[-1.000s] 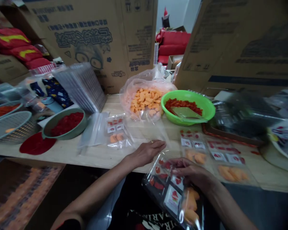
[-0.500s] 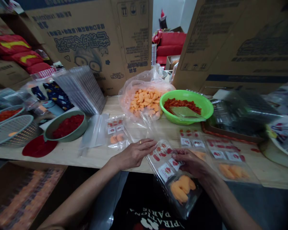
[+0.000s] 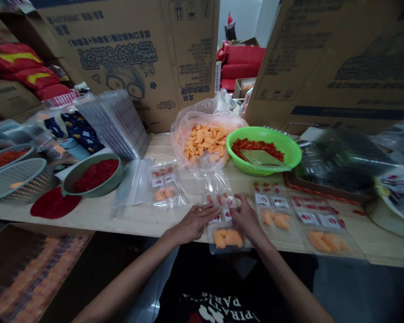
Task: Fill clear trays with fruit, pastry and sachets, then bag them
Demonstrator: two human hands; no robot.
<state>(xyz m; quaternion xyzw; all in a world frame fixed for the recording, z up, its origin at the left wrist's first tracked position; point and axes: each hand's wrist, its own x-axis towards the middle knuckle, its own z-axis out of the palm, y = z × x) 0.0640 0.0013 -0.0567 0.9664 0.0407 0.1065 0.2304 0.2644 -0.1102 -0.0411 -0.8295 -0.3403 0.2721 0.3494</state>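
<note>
A clear plastic packet (image 3: 224, 224) with orange pieces, small labels and red bits lies flat at the wooden table's front edge (image 3: 128, 220). My left hand (image 3: 195, 220) presses its left side with the fingers laid flat; a ring shows on one finger. My right hand (image 3: 245, 216) rests on the packet's right side, fingers stretched along it. Similar filled packets lie to the right (image 3: 275, 211) and to the left (image 3: 163, 185).
A green bowl of red pieces (image 3: 264, 150) and an open bag of orange pieces (image 3: 205, 139) stand behind. At the left are a grey-green bowl of red pieces (image 3: 92, 175), a stack of clear trays (image 3: 116, 121) and a mesh basket (image 3: 15, 179). Big cardboard boxes (image 3: 128, 54) wall the back.
The packet has come up from over my lap and now lies flat on the table edge. Both hands moved forward with it and now rest on its sides.
</note>
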